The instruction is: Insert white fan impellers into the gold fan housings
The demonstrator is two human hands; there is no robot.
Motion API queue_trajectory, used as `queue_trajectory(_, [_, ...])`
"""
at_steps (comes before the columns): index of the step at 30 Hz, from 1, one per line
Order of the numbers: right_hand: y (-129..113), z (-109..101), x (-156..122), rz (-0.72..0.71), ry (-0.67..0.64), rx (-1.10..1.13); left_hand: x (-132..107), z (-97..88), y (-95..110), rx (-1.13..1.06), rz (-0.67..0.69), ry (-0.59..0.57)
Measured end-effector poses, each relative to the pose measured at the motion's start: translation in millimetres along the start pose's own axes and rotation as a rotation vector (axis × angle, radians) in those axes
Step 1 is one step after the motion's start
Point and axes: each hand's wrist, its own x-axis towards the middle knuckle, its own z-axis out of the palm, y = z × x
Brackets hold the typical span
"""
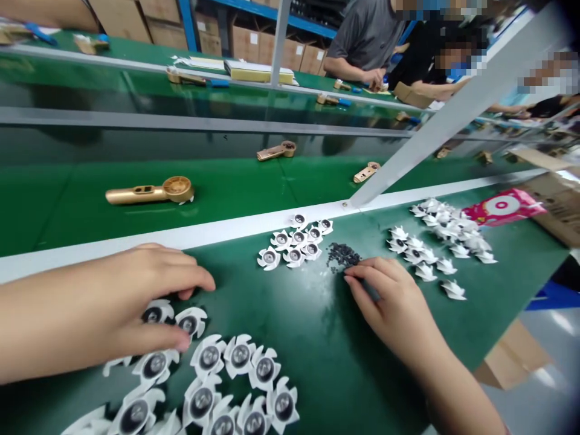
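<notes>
Left hand (145, 287) seen loosely spread, thumb and fingers apart, over white fan wheels (202, 400) laid well back from the worktable's (371, 374) far edge; whether any is touched can't be told. Right hand (394, 296) placed at the near-right side of a pile of black pieces (343, 254), thumb and fingertips pinched together; whether one is grasped can't be told. Pile located near the far edge, just beside a smaller wheel group (298, 238). More wheels (448, 229) scattered toward the far right corner, near a pink packet (502, 205).
</notes>
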Motion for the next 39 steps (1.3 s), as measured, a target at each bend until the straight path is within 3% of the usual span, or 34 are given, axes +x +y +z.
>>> queue_trajectory(3, [-1.3, -1.4, 3.2, -0.052, -0.054, -0.026, 14.1, 0.6, 2.3, 0.054, 0.125, -0.229])
queue_trajectory(6, [-2.2, -2.5, 10.5, -0.105, -0.098, -0.069, 24.9, -3.4, 3.5, 0.047, 0.194, -0.212])
queue_trajectory(13, [-10.2, -9.4, 38.6, -0.213, -0.18, -0.116, 23.3, -5.1, -6.7, -0.051, 0.196, -0.262])
queue_trajectory(15, [-29.9, -15.1, 47.8, -0.204, -0.166, -0.024, 24.0, -3.7, -7.3, -0.102, 0.223, -0.245])
queue_trajectory(18, [-75.5, -20.2, 60.4, -0.153, -0.152, 0.356, 22.3, -1.3, 1.0, -0.173, 0.242, -0.164])
queue_trajectory(21, [-117.1, -15.6, 68.7, -0.176, -0.25, 0.64, 15.7, -2.2, 17.4, -0.327, 0.165, -0.12])
queue_trajectory(24, [-135.7, -5.8, 70.8, -0.17, -0.305, 0.733, 8.0, -7.0, 31.9, -0.505, 0.07, -0.173])
queue_trajectory(30, [-135.3, -2.6, 68.4, -0.184, -0.178, 0.731, 3.6, -13.7, 37.1, -0.71, -0.023, -0.224])
queue_trajectory(39, [-131.2, -6.3, 72.0, -0.266, -0.191, 0.685, 4.6, -15.9, 39.1, -0.816, -0.104, -0.306])
